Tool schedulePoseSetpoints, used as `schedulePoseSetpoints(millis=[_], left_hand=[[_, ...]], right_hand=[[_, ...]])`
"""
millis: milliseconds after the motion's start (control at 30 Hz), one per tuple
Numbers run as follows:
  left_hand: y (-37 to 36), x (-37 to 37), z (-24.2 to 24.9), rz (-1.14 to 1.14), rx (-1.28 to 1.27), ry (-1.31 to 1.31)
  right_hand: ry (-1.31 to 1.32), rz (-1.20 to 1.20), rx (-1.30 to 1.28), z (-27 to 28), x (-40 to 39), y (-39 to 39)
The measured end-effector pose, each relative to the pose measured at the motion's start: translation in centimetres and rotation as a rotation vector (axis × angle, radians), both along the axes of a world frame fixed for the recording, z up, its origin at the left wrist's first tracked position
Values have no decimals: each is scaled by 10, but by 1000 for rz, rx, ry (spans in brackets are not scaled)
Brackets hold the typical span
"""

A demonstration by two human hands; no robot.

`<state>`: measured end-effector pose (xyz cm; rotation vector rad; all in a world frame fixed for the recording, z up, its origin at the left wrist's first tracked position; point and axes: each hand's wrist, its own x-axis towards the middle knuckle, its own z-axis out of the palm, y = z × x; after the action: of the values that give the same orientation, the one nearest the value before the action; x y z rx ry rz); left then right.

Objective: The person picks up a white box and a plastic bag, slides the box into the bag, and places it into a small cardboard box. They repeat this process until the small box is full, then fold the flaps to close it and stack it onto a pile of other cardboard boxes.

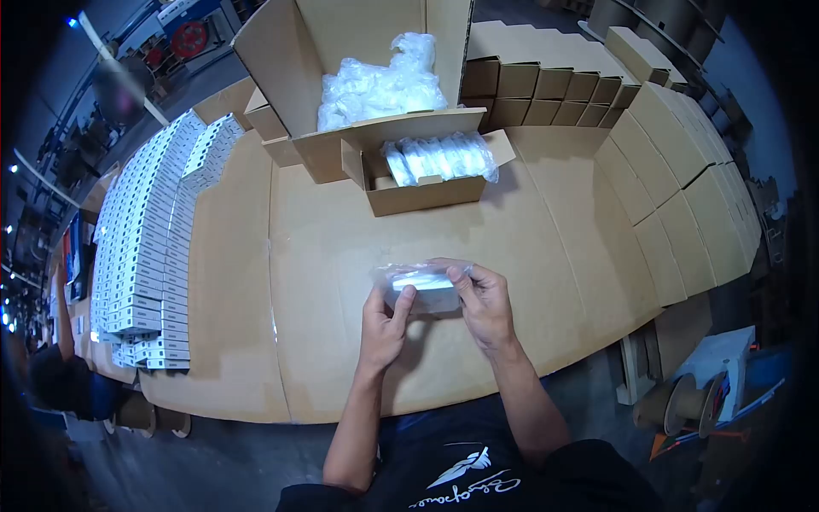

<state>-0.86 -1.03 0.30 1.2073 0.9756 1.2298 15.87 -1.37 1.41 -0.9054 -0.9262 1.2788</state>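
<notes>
Between my two hands is a clear plastic bag with a pale flat item inside (425, 294), held above the cardboard-covered table (341, 247). My left hand (386, 327) grips its left side, thumb on top. My right hand (485, 307) closes on its right side with the thumb near the upper edge. What exactly lies inside the bag I cannot make out. Beyond my hands stands a small open carton (426, 199) holding a row of similar wrapped packs (439, 158). Behind it, a large open carton (275, 64) contains a heap of clear plastic wrapping or bagged pieces (384, 84).
Stacks of small white boxes (141, 230) line the table's left side. Closed brown cartons are piled at the back right (546, 77) and along the right edge (682, 196). Wire spools (682, 405) stand lower right. Another person (64, 367) is at far left.
</notes>
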Motion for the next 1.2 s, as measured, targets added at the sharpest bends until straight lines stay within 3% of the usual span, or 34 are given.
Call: schedulePoseSetpoints(millis=[67, 167, 300, 333, 467, 567, 600, 733, 833, 967, 1133, 1200], left_hand=[[-1, 2, -8, 8, -38, -2], [-4, 4, -12, 44, -214, -248], [-4, 1, -3, 50, -275, -248], [-2, 2, -5, 91, -257, -239], [3, 3, -5, 224, -229, -208], [6, 1, -13, 248, -219, -174], [6, 1, -15, 239, -220, -167], [5, 7, -10, 285, -140, -96], [5, -3, -29, 290, -198, -234], [6, -12, -37, 191, -228, -192], [0, -9, -14, 200, -345, -284], [-1, -11, 1, 132, -264, -340]], right_hand=[[-33, 44, -22, 7, 0, -2], [-184, 111, 45, -7, 10, -5], [-304, 167, -34, -4, 27, -4], [-220, 94, -165, 5, 26, -5], [-258, -351, 193, 4, 27, 0], [-490, -105, 381, 23, 28, -17], [-707, -13, 464, 26, 26, -15], [-1141, -14, 710, 19, 11, -6], [-1152, -19, 701, 18, 14, -1], [-1084, 103, 669, 23, 20, 5], [-1125, 256, 663, 39, 28, 14], [-1105, 277, 675, 44, 29, 18]])
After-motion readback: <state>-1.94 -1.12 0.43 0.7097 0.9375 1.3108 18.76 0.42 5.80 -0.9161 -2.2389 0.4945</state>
